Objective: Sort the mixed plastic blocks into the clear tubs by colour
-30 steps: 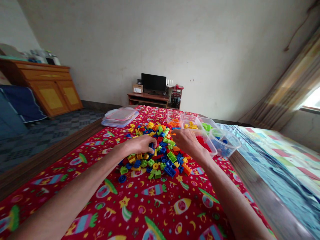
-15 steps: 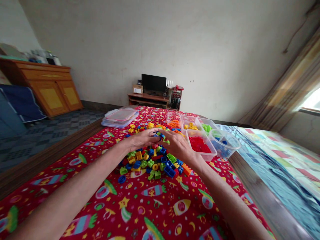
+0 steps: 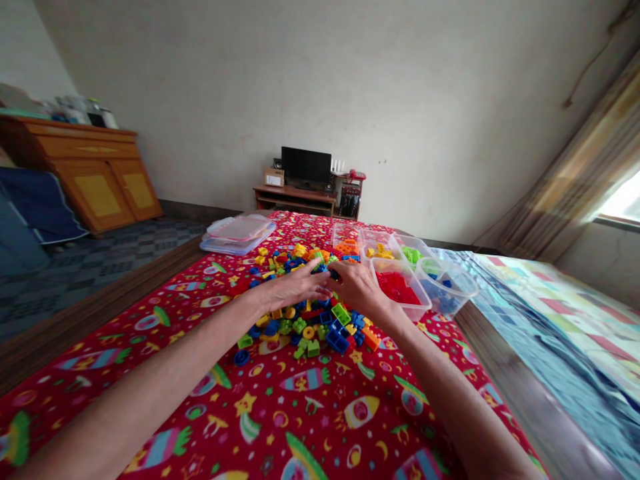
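A loose pile of toy building blocks (image 3: 300,327) in blue, green, yellow, red and orange lies on the red patterned cloth. Over its middle, my left hand (image 3: 295,287) reaches in from the left, thumb and fingers apart, its fingertips close to the other hand. My right hand (image 3: 357,283) comes from the right with its fingers bent down among the blocks. Something dark blue shows between the two hands at the right fingertips; whether it is gripped is hard to see. A blue wheel-shaped piece (image 3: 241,358) lies at the pile's near left edge.
To the right stand clear tubs: one with red blocks (image 3: 400,288), one with yellow blocks (image 3: 380,252), one with green blocks (image 3: 413,255), one with orange blocks (image 3: 347,247), and a round tub (image 3: 463,285) with blue ones. Stacked lids (image 3: 240,232) lie at the far left.
My left hand has shifted slightly right and lower, its fingers now nearer my right hand. My right hand's fingers have bent further down. The view has shifted slightly.
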`<state>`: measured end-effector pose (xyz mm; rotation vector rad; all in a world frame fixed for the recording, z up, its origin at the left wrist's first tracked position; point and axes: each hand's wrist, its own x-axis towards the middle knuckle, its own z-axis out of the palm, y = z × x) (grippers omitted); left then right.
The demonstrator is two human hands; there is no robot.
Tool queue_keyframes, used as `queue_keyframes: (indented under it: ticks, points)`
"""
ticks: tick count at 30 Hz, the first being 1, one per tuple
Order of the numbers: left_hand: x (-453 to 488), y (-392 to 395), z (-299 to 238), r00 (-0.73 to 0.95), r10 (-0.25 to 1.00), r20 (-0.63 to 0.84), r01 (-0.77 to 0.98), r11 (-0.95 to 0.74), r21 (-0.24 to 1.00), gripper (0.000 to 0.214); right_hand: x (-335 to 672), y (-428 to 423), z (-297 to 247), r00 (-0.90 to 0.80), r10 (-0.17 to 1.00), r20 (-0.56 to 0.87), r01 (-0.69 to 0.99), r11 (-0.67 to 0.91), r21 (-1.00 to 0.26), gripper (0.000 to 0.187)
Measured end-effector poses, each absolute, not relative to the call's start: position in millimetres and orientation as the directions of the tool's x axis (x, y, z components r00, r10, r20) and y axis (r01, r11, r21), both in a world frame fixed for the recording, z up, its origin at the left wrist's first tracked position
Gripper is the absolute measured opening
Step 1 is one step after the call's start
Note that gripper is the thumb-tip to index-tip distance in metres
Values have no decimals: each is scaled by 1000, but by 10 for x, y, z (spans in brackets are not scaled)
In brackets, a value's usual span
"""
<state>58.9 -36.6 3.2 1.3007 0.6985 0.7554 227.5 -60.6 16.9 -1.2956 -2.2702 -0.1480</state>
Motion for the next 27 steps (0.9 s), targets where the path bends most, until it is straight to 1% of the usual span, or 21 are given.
queue_keyframes:
  ticks: [2,5,6,8,12,14,16,18,20,23,25,26,27]
  points:
    - [558,-322,57,530,847,41,-58,-12,998,74,2448,-562,261,-322,778,539,859,479,-179,15]
    - [453,-196,108,416,892,174,54,-215,975,60,2851,-512,424,-149,763,629,907,359,-222,18]
    - [404,-147,128,391,897,204,98,-261,960,55,3013,-503,472,-101,747,657,918,325,-229,19]
    - [298,-53,163,361,902,237,182,-317,931,46,3348,-497,536,54,715,697,947,185,-263,22]
    - [143,61,178,338,898,281,306,-387,870,39,3934,-506,511,268,684,679,957,-107,-270,29]
    - [123,84,153,349,890,293,347,-413,842,39,4135,-510,441,342,695,632,939,-223,-263,31]
    - [133,104,115,365,883,294,384,-431,817,39,4264,-510,368,389,717,578,921,-298,-251,35]
    - [151,135,78,381,875,298,422,-451,786,41,4321,-508,326,400,725,560,916,-319,-242,41]
    - [155,177,54,401,862,310,458,-482,747,43,4301,-507,338,393,706,589,920,-300,-254,44]
    - [124,190,41,439,832,339,506,-541,672,46,4121,-527,449,361,672,647,931,-222,-289,39]
    - [98,86,30,480,788,386,546,-613,571,48,3920,-561,544,305,679,667,946,-139,-291,36]
    - [94,-16,18,509,750,423,566,-662,491,47,3807,-583,586,272,690,671,952,-92,-291,34]
    - [100,-153,-2,560,688,461,583,-723,370,46,3692,-608,621,239,702,671,955,-44,-294,33]
